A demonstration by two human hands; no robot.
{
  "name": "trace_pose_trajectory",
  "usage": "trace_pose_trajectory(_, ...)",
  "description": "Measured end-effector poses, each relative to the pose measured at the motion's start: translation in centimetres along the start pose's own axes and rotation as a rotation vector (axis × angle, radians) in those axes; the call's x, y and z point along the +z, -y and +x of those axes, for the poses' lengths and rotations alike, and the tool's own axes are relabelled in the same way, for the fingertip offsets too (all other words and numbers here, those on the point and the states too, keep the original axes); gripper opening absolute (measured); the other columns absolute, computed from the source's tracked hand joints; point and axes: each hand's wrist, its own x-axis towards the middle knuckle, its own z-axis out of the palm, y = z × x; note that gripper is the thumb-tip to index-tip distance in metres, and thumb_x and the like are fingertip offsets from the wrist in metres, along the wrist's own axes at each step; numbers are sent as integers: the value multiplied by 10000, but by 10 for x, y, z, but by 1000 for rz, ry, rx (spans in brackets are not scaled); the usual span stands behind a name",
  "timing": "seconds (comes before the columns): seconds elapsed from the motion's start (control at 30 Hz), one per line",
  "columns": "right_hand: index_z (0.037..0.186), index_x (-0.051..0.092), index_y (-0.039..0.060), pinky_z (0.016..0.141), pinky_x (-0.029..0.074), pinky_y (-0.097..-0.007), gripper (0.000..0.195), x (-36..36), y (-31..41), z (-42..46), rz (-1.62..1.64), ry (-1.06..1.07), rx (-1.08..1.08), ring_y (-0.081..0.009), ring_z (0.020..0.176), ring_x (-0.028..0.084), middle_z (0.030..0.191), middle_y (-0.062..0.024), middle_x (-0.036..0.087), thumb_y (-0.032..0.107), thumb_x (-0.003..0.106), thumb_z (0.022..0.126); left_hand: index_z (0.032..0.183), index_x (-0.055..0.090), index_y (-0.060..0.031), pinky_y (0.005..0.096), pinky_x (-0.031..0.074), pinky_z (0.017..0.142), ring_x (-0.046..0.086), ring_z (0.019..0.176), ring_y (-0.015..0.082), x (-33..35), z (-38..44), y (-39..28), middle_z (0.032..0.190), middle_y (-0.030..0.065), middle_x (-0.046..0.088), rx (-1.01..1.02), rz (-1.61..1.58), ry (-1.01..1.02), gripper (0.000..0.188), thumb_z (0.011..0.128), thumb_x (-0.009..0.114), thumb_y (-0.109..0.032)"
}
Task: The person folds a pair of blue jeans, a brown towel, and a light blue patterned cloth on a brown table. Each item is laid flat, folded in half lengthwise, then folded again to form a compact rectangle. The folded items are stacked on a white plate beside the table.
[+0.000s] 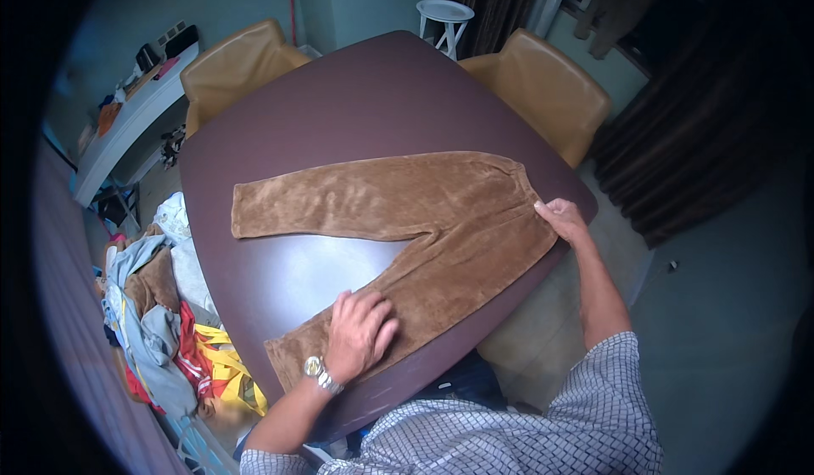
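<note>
A pair of brown plush trousers [381,195] lies spread on a dark maroon table [356,106], legs apart and pointing left, elastic waistband to the right. My left hand [359,335], with a metal wristwatch above it, rests on the nearer leg not far from its hem, fingers loosely bent and gripping nothing that I can see. At the near corner of the waistband, my right hand [563,219] pinches the fabric between thumb and fingers. The farther leg lies flat, with a few soft creases around the crotch.
Left of the table is a heap of clothes [152,322], grey, red and yellow. Two tan armchairs [235,62] stand at the far sides, one left and one right. A white stool [445,12] is beyond the far corner. A white shelf [137,119] with small items runs along the left wall.
</note>
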Motion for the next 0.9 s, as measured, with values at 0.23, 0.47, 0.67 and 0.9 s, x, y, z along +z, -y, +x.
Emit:
trace_pose_trajectory(0.23,1155,782,30,855,601,-354,415,8,1,16,148,107,-68,-151,955,720,1027,-67,795,339,934,923,1211,780,-28,499,500,932,653,1048,376,55,91,26,1100,179,714,-226,70,18,414,950,851,-341)
trace_pose_trajectory(0.47,1133,710,49,761,555,-288,204,7,-5,23,310,107,-121,-72,849,659,993,3,760,156,834,1011,1035,764,-30,472,563,808,699,890,369,87,110,36,937,193,723,-139,-47,-62,184,977,842,-186)
trace_pose_trajectory(0.67,1132,699,36,768,553,-289,172,19,10,18,366,-12,-177,-74,888,667,999,-18,772,181,763,1063,1114,710,6,336,576,781,664,854,147,84,113,48,976,69,775,-629,-678,210,218,1084,781,-198)
trace_pose_trajectory(0.9,1057,801,51,890,599,-433,541,12,0,19,-213,-76,-39,-242,954,770,990,-120,820,559,873,887,1416,706,62,405,610,938,775,1036,266,74,120,45,1123,227,815,-597,-472,403,648,1036,806,-453)
